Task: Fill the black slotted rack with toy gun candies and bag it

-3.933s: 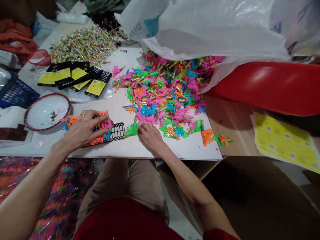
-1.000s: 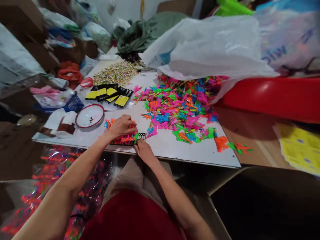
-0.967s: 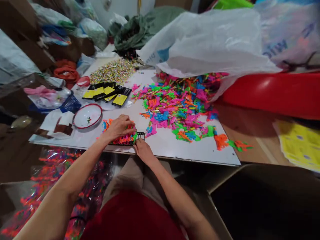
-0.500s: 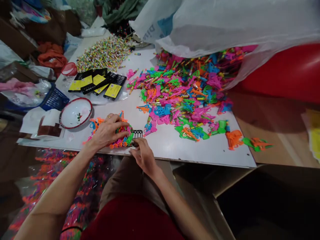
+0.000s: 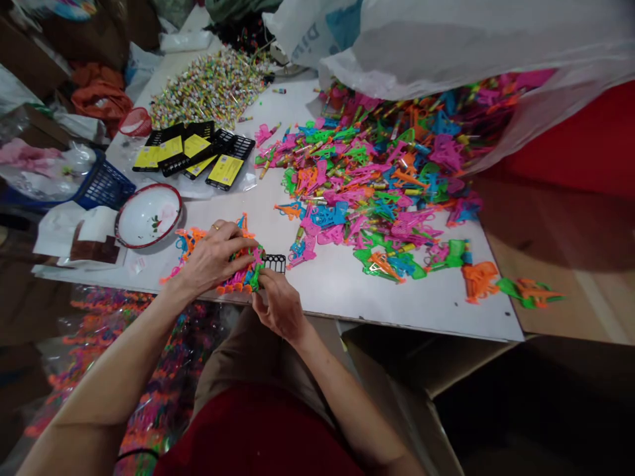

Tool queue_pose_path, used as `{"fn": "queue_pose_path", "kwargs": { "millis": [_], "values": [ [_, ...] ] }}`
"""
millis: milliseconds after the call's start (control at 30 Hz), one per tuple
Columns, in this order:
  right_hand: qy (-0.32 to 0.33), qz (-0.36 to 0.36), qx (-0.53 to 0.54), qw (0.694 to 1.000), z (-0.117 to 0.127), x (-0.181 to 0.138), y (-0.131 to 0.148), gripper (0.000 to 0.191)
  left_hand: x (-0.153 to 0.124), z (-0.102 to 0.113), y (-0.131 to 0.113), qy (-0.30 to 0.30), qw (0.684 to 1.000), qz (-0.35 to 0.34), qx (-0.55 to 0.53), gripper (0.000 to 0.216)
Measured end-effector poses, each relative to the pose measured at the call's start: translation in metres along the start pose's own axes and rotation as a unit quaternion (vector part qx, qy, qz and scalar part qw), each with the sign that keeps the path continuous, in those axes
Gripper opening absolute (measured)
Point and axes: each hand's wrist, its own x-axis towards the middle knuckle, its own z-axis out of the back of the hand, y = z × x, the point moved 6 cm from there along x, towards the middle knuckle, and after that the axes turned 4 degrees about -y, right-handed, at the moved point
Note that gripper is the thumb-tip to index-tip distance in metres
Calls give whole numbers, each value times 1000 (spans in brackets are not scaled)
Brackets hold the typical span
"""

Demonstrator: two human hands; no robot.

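A bowl (image 5: pixel 137 219) sits on the bench (image 5: pixel 342 284); next, the left hand (image 5: pixel 211 260) arches over toys (image 5: pixel 248 281) in a rack (image 5: pixel 276 263), the right hand (image 5: pixel 282 304) curls at their right end, both grips unclear; then a toy pile (image 5: pixel 347 185).

Looks like a small assembly workshop to me: bright plastic pieces (image 5: pixel 367 175) heaped on the counter (image 5: pixel 347 291), black trays (image 5: pixel 198 158) with yellow labels (image 5: pixel 224 170), stuffed clear bags (image 5: pixel 163 370) below.

Lighting moderate, dim at periphery. Diffuse glare noted on flat white tabletop (image 5: pixel 342 287); deep shadow inside brown cardboard box (image 5: pixel 476 369). White plastic sack (image 5: pixel 456 46) blurred toward right edge. Wide-angle distortion evident.
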Motion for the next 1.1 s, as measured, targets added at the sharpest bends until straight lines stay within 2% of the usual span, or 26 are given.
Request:
{"fn": "queue_pose_path", "kwargs": {
  "millis": [267,400,500,567,633,700,767,833,967,1033,1100],
  "values": [
    [17,-12,18,1000,-7,1,4,36,-3,0,3,25,1000,-1,6,37],
    [30,-27,69,997,3,-1,-3,36,-4,-1,5,27,1000,-4,5,42],
    [71,-20,59,996,29,15,-26,31,-4,-1,4,27,1000,-12,7,45],
    [93,-33,-26,995,48,37,-53,25,-4,-1,4,29,999,-11,8,45],
    [140,-27,-139,980,54,64,-81,20,-4,-1,3,32,999,-6,11,42],
    [215,15,-214,953,44,87,-102,17,-3,0,2,33,999,-5,15,39],
    [274,63,-237,930,27,102,-115,18,-4,0,2,35,999,-2,17,36],
    [285,97,-227,926,14,109,-119,19,-4,0,2,32,999,1,12,34],
    [254,137,-226,930,6,106,-108,17,-4,0,2,16,1000,-11,6,33],
    [277,153,-239,918,3,95,-97,17,-3,0,1,8,1000,-22,9,35],
    [301,138,-244,912,2,82,-90,17,-3,1,0,2,999,-32,12,36]
  ]
}}
